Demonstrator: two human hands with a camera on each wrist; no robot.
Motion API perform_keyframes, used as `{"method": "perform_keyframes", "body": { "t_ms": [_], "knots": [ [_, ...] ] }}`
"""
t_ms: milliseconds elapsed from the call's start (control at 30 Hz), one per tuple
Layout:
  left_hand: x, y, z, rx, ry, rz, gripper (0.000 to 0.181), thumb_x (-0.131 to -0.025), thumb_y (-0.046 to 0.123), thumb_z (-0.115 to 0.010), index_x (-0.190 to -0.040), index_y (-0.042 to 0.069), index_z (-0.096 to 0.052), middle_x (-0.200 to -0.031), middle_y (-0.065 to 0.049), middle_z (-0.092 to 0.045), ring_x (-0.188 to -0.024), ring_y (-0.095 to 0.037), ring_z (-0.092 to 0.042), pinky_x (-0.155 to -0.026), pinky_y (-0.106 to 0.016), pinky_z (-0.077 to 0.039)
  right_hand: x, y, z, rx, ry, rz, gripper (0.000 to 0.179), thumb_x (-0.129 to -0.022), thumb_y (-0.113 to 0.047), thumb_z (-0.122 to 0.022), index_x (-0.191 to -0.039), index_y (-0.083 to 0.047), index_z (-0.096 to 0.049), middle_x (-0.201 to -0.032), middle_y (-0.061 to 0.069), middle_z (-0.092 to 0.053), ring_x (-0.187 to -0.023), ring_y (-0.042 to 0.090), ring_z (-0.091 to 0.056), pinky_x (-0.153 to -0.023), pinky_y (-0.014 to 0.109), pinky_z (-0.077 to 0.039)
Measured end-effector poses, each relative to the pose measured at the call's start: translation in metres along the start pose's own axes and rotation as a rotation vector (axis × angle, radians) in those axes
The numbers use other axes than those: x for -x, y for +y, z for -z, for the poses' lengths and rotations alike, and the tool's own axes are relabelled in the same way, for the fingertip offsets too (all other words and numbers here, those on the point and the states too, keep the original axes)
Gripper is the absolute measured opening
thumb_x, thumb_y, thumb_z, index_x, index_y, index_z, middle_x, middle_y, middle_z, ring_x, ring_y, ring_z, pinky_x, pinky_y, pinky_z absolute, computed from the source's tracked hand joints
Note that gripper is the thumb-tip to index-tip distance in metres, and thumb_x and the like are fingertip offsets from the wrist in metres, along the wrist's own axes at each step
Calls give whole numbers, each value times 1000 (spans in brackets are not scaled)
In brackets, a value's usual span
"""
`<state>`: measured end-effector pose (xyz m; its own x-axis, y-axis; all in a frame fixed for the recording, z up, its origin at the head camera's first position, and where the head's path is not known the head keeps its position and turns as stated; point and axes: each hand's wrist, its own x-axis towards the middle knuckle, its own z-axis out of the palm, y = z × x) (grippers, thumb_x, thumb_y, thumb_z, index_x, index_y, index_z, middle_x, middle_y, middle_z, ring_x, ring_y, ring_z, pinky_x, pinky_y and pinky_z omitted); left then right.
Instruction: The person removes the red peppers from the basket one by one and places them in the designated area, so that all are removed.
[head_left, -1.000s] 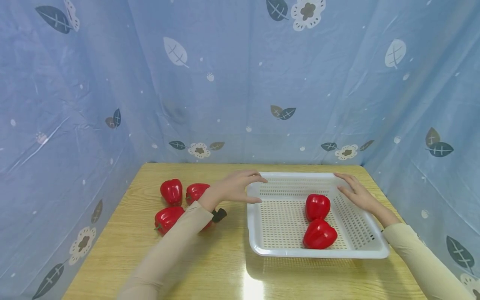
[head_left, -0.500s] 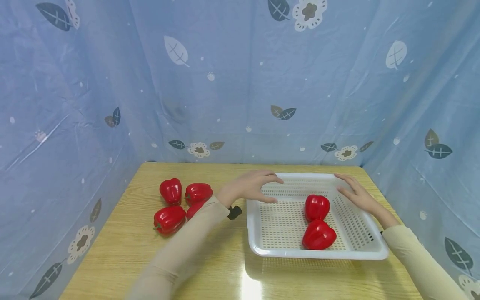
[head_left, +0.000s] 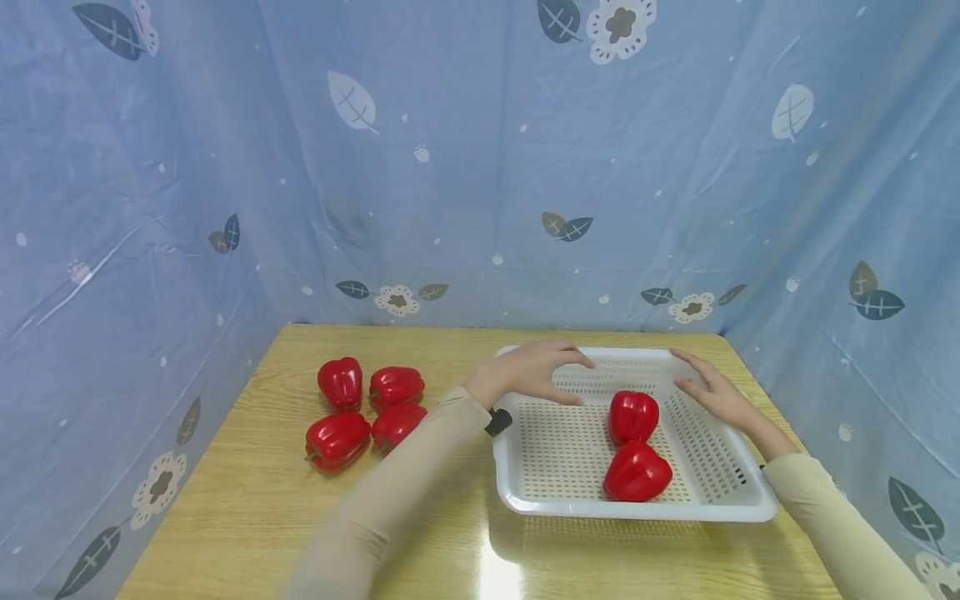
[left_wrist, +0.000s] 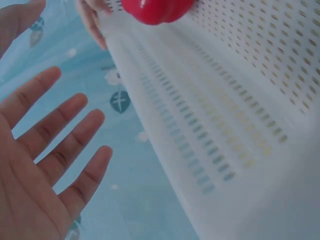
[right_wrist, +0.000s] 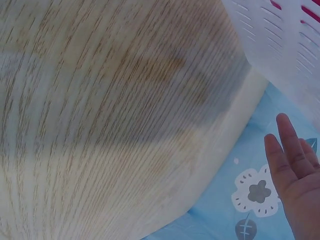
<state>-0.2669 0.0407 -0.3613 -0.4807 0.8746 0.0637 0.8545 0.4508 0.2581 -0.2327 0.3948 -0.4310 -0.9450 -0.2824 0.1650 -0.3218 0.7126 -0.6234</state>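
Two peppers (head_left: pixel 637 472): in basket (head_left: pixel 637 508), right of its middle. Left hand (head_left: pixel 534 371): near basket's left end, fingers spread, empty. Right hand (head_left: pixel 718 396): at right end, fingers extended, nothing held; rim contact cannot be told. Four peppers (head_left: pixel 337 440): on table (head_left: pixel 247 500), left. Step, seemingly: placing hands about basket; any grip requires curling fingers.

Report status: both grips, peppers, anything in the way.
Left grip open over basket. Right grip open near its right side. Two peppers inside, four on table. Left sleeve partly hides one table pepper.
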Motion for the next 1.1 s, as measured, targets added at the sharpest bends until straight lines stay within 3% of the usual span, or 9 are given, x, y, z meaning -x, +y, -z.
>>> {"method": "perform_keyframes", "body": {
  "t_ms": [300, 533, 800, 1100],
  "knots": [
    [-24, 5, -10, 55, -10, 7, 59, -82, 56, -59, -133, 29, -47, -134, 8, -46, -123, -9, -42, -104, -26, -35, -1, 0, -2, 28, 28, 40, 54, -95, -15, -50, -142, 0, -29, -140, 31, -30, -123, 53, -30, -90, 73, -26],
    [-40, 6, -21, 77, -57, 49, 58, -83, 54, -59, -133, 29, -47, -136, 6, -44, -124, -9, -41, -103, -27, -36, -2, 1, -2, 33, 37, 45, 53, -95, -15, -50, -142, 2, -29, -140, 32, -31, -123, 52, -30, -90, 72, -26],
    [-59, 9, -37, 37, -91, 42, 59, -84, 47, -61, -135, 22, -45, -135, 3, -45, -121, -10, -43, -101, -26, -38, -3, 1, -1, 38, 50, 52, 52, -95, -13, -50, -142, 0, -31, -139, 31, -32, -123, 52, -31, -91, 71, -26],
    [-73, 11, -62, -24, -92, 51, 62, -83, 47, -63, -138, 25, -41, -137, 6, -42, -125, -9, -39, -104, -24, -35, -1, 0, -3, 67, 52, 13, 52, -96, -16, -49, -142, -2, -30, -139, 30, -33, -122, 50, -34, -90, 72, -27]
  ]
}}
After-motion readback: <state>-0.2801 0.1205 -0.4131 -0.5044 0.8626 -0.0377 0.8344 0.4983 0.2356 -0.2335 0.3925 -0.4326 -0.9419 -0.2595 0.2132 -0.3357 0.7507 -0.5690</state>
